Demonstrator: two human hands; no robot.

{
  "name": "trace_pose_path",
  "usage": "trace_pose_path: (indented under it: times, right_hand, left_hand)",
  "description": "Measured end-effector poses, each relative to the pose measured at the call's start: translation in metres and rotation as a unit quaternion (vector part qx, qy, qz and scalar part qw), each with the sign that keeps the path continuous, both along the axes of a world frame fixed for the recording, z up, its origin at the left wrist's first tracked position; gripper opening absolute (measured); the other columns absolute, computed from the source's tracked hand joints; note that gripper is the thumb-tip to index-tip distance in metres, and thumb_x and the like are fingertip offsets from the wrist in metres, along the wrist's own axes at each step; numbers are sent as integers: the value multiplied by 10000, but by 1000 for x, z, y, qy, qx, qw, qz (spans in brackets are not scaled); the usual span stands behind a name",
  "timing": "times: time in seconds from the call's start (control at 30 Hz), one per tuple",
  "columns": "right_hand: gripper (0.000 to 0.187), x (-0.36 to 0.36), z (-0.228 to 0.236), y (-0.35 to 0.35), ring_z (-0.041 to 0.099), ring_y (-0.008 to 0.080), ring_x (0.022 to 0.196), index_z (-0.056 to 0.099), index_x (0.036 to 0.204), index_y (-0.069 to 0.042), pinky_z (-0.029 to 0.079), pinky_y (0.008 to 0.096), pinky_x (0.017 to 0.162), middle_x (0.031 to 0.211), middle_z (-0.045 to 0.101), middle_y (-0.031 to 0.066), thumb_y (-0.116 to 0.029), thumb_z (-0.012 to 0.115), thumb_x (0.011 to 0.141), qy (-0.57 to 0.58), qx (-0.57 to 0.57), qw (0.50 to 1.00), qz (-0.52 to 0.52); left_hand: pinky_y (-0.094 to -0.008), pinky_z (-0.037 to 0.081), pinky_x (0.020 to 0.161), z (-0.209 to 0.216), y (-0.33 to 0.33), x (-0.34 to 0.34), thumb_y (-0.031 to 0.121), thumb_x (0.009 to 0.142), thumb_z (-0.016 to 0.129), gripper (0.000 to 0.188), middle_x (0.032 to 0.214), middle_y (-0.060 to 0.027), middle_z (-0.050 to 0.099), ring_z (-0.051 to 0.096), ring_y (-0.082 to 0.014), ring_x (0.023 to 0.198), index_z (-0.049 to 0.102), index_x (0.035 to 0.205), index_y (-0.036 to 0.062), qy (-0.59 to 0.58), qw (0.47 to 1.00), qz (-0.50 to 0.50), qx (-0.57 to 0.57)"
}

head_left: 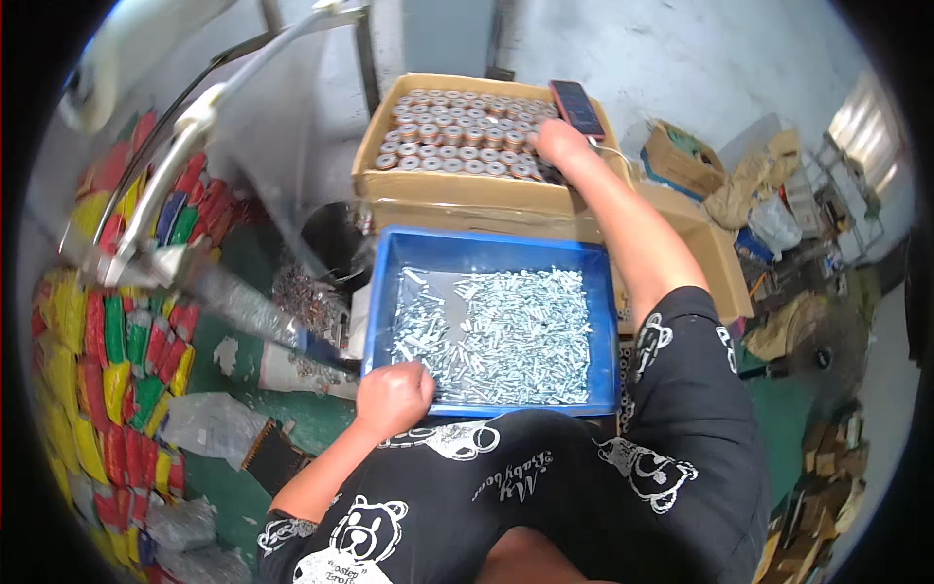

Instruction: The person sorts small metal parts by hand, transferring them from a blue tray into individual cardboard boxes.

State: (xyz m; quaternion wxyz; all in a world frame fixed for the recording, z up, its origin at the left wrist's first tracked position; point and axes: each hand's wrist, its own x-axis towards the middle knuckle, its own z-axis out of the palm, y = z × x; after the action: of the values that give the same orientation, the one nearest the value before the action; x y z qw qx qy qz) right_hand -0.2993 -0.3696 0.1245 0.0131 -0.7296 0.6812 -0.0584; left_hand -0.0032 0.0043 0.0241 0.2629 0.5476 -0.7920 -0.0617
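Note:
My left hand (394, 397) is closed in a fist at the near left corner of the blue plastic tray (613, 292); whatever its curled fingers hold is hidden. A thick layer of small silvery screws or pins (520, 336) covers much of the tray's bottom. My right hand (562, 143) reaches out to the right side of a shallow cardboard box (467, 190), its fingers bent down and closed. What they grip cannot be made out. Upright rows of small round spool-like parts (467, 153), with grey tops, centre holes and coppery sides, fill this box.
A phone (577, 107) rests at the box's far right corner, with a pale cable near my wrist. Metal machine arms (209, 107) stand at left, before stacked red, yellow and green bags (122, 389). A black bucket (336, 238) sits left of the tray. Cartons (681, 156) lie at right.

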Motion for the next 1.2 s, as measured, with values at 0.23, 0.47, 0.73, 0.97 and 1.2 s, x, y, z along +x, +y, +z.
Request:
trace_pose_path:
  times: [0.23, 0.47, 0.73, 0.97, 1.2]
  right_hand:
    - [432, -15, -29, -25, 653, 440, 1003, 580, 1157, 19, 515, 534, 855, 1043, 671, 297, -334, 619, 910, 120, -83, 986, 80]
    - [444, -22, -30, -53, 597, 415, 1137, 596, 1204, -18, 486, 457, 923, 1536, 336, 233, -300, 688, 874, 132, -170, 952, 216]
    - [441, 112, 17, 66, 575, 98, 767, 569, 1244, -82, 473, 251, 635, 903, 629, 34, -271, 717, 874, -369, 61, 913, 161]
    - [662, 246, -101, 79, 646, 216, 794, 451, 1403, -15, 544, 340, 690, 1090, 628, 181, -272, 643, 825, -358, 197, 891, 196]
    - [354, 166, -91, 184, 650, 183, 989, 585, 1261, -9, 517, 331, 878, 1075, 677, 118, -100, 623, 922, -356, 58, 857, 368]
  left_hand:
    - [-461, 517, 511, -22, 2, 15, 186, 720, 625, 148, 592, -124, 609, 639, -331, 559, 600, 610, 91, 44, 995, -84, 20]
    - [-452, 545, 555, -37, 0, 13, 199, 657, 635, 159, 609, -146, 642, 663, -324, 583, 661, 588, 58, 131, 990, -41, 31]
    - [-464, 564, 647, -30, 7, 18, 201, 694, 616, 193, 671, -179, 668, 685, -356, 667, 696, 637, 35, 137, 988, -6, 67]
    - [-482, 550, 672, -5, -7, 9, 243, 796, 566, 281, 709, -191, 681, 690, -369, 703, 695, 666, 30, 22, 988, -98, 117]
    - [-500, 533, 721, 2, 4, 13, 263, 840, 544, 298, 759, -206, 679, 676, -387, 753, 690, 719, 34, 15, 989, 4, 148]
